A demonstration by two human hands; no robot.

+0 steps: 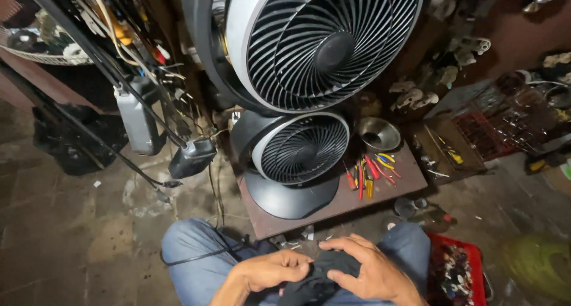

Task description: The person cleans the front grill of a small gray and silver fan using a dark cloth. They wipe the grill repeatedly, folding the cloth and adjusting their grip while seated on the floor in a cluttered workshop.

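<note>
Two hands meet low in the frame, over the lap, w/ a dark cloth point(321, 279) bunched between them. Left hand point(270, 271) has its grip curled shut round one end of the cloth; right hand point(363, 270) lies over the other end, fingers bent down and pinching the fabric. Both close on it, prob. so the loose material stays gathered and doesn't slide off the jeans point(193, 252). Cloth sits on the thighs, well short of the fans.

Straight ahead, a small black-and-white fan point(300, 146) stands on its round base on a low brown worktop point(380, 190), grille tilted up toward the person. A bigger fan point(318, 41) of the same style stands just above and behind it. Beside the small fan, on the worktop, lies a bunch of red and yellow hand tools point(372, 172), w/in easy reach of the right side; a metal funnel point(379, 133) rests just behind them. Red crate point(458, 270) of small parts sits by the right knee, also close to hand. Grey jug point(138, 118) and black cables stand off to the left on the floor, well apart from the hands.
</note>
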